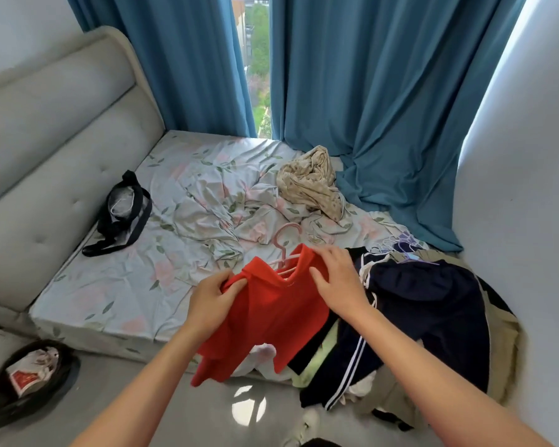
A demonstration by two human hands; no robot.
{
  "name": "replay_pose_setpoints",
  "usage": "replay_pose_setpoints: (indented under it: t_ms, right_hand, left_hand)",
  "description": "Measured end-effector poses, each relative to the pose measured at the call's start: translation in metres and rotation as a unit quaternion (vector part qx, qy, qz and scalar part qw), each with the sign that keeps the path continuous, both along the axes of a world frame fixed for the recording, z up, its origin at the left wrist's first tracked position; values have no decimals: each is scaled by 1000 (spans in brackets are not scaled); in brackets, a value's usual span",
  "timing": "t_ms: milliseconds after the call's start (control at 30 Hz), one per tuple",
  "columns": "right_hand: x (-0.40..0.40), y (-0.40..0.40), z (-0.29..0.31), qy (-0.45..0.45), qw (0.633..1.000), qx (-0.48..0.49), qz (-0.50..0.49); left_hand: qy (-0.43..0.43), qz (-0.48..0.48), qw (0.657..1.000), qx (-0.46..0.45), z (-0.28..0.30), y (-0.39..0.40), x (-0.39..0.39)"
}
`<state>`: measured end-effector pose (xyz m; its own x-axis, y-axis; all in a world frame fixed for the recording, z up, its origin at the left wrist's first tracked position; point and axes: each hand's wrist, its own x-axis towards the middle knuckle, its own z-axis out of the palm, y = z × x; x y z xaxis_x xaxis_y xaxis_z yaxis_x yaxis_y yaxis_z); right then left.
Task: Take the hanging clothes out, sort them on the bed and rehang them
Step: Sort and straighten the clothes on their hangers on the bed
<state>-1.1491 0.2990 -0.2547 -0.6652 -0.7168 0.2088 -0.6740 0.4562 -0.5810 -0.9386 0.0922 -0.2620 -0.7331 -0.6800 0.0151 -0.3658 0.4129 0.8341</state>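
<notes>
A red shirt [271, 317] hangs on a pink hanger [284, 243] above the near edge of the bed [120, 285]. My left hand [212, 301] grips the shirt's left shoulder. My right hand [336, 279] pinches its right shoulder over the hanger arm. To the right lies a pile of clothes [433, 317], with dark navy trousers with white stripes on top. Several pale hangers [397, 248] stick out behind the pile.
A black bag [123, 214] lies near the grey padded headboard [46, 140]. A crumpled beige cloth [310, 182] sits by the blue curtains [368, 91]. A dark bin [29, 379] with rubbish stands on the floor at lower left. A white wall [530, 188] rises on the right.
</notes>
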Motion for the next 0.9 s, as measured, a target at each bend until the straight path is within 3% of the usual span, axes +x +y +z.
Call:
replay_pose_setpoints:
  t_ms: [233,400,633,767,900]
  right_hand:
    - [4,-97,25,-256,953,-160,0]
    - [-4,-142,23,-283,944,-166,-35]
    - [-17,-187,15,-379,903,-194,-60]
    - [-23,-205,21,-436,867,-221,-103]
    - [-9,-224,34,-422,863,-237,-145]
  left_hand:
    - [1,40,999,30,-24,6,-32]
    - [33,52,997,44,-23,12,-45]
    - [9,-46,996,74,-26,-39,-46]
    - [10,-20,999,32,-36,-92,-41]
    - [9,-35,999,-37,-39,-155,-40]
